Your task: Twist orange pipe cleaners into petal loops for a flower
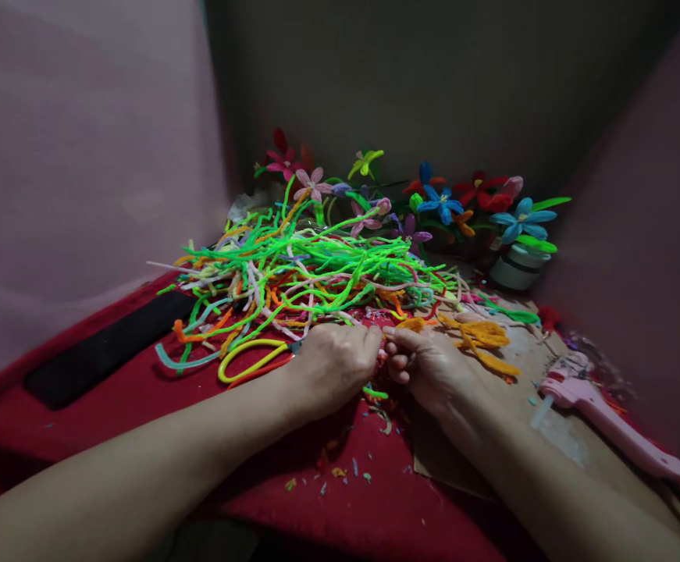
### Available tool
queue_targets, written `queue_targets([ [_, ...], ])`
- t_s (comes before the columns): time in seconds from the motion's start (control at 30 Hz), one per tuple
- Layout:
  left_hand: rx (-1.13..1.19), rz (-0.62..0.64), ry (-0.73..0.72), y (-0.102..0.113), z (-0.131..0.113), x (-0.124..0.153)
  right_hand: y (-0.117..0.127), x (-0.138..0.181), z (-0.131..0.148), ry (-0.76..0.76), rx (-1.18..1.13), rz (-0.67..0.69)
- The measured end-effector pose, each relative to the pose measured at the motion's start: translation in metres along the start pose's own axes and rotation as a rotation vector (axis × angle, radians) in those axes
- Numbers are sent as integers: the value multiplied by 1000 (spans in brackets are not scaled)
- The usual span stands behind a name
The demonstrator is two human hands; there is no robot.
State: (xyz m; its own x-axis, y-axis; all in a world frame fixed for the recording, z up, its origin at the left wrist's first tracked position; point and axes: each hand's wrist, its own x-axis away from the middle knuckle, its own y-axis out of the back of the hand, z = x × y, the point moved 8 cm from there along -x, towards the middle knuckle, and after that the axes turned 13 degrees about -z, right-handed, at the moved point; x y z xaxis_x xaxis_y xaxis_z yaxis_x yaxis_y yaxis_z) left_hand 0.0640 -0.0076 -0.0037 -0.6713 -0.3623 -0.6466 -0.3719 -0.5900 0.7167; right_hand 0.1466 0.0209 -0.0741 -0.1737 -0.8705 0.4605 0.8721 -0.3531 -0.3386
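Reaches in from the near left and near right with bare forearms [216,441], angled to meet at the middle. Holds the left hand [336,359] knuckles up in a loose curl, and the right hand [427,363] partly on its side, with thumb and forefinger stretched to the left fingertips and the rest bent beneath. Cannot tell whether either pinch grasps anything. Has orange-yellow loops [485,334], soft and fuzzy, just right of the right hand, over flat brown cardboard [521,382]. Faces, farther off, a tangled heap of fuzzy stems [328,257], mostly bright green, with plush-petalled flowers [442,204] behind. Has yellow-handled scissors [261,342] just left of the left hand on red cloth [140,406], and a smooth pink glue gun [614,421] at far right.
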Motion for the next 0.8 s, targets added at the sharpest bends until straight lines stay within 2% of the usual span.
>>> queue_targets([
  [0.2, -39, -14, -16, -1, -1, 0, 0, 1, -3, -82, -67, -19],
  [0.3, 1, -3, 48, -6, 7, 1, 0, -1, -1, -25, -87, -27],
  [0.4, 116, 3, 261, -7, 33, 1, -9, 3, 4, 117, -25, 111],
  [0.47, 244, -42, 476, -3, 58, 0, -18, 9, 0, 155, 113, 262],
  [0.53, 410, -80, 586, 1, 72, -6, -28, 19, -5, 171, 258, 418],
  [0.6, 498, -71, 571, 2, 72, -20, -34, 29, -7, 211, 385, 536],
  [0.67, 513, -15, 497, -4, 61, -38, -37, 38, -5, 287, 503, 586],
  [0.73, 492, 48, 421, -16, 46, -57, -39, 44, -6, 297, 599, 634],
  [0.8, 440, 55, 356, -30, 30, -76, -40, 48, -11, 295, 729, 705],
])
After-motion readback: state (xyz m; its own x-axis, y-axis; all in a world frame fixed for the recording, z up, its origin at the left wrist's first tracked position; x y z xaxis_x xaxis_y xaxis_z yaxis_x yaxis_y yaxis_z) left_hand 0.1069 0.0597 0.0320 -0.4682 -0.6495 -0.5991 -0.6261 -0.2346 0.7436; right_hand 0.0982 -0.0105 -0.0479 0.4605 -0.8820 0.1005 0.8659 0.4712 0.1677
